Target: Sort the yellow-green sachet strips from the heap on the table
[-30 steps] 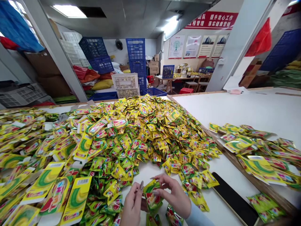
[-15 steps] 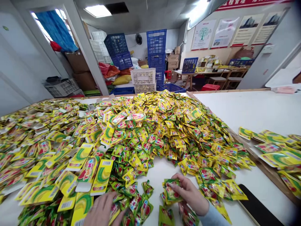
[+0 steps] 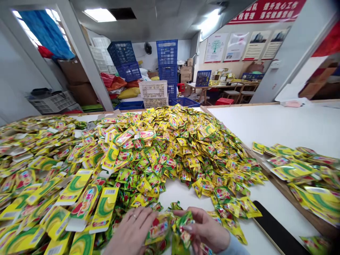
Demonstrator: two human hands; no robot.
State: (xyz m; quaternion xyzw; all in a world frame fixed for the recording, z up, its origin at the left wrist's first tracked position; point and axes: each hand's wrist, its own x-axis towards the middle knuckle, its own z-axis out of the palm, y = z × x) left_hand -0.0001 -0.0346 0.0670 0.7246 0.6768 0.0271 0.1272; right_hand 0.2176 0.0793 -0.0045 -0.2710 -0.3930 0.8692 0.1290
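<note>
My left hand (image 3: pixel 136 226), a ring on one finger, is curled around a yellow-green foil packet (image 3: pixel 159 229) with colourful lettering. Its thumb is hidden. Close by, my right hand (image 3: pixel 208 230) pinches a green foil packet (image 3: pixel 184 228) between thumb and fingers, so that the two packets nearly touch. Under both hands lie more small packets, partly covered. Ahead rises a large heap of the same packets (image 3: pixel 191 156). Flat yellow cartons with green swirls (image 3: pixel 105 209) spread out to the left of my left hand.
A black phone (image 3: pixel 278 226) lies on the white table (image 3: pixel 180 191) right of my right hand. A wooden strip (image 3: pixel 289 189) divides the table; larger yellow packs (image 3: pixel 294 171) lie beyond it. Blue crates (image 3: pixel 166 53) and white crates (image 3: pixel 153 89) are stacked behind the table.
My left hand has come up and right from the packets beside the cartons, now with a packet at its fingers. Both hands are closer together. The view has turned slightly right.
</note>
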